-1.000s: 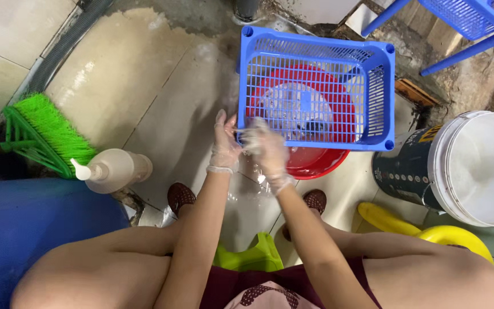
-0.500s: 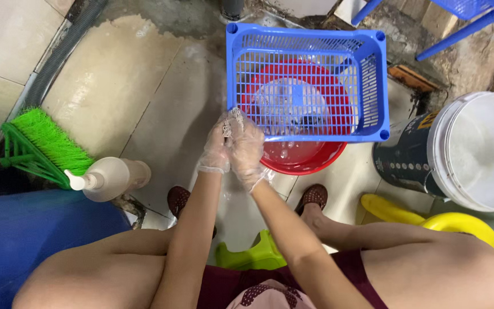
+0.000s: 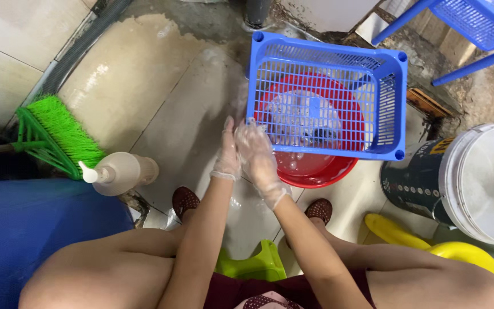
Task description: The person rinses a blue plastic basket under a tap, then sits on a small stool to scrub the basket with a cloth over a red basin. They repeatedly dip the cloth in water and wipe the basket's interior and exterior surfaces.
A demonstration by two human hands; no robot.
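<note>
Both my hands wear thin clear plastic gloves. My left hand (image 3: 226,154) and my right hand (image 3: 259,162) are pressed together palm to palm, fingers pointing up, just left of a blue plastic basket (image 3: 393,91). The basket rests on a red basin (image 3: 315,171) that holds water. Something clear and round lies in the basket, seen through its mesh. Neither hand holds anything that I can see.
A green broom head (image 3: 58,134) and a beige pump bottle (image 3: 118,171) lie at the left on the wet floor. A large blue container (image 3: 24,234) is at the lower left. A white bucket (image 3: 487,183), yellow objects (image 3: 430,246) and a green stool (image 3: 255,266) are near my legs.
My hands have stayed together, rubbing, and shifted slightly left of the basket. The camera view has drifted, so the basket sits further right in the frame.
</note>
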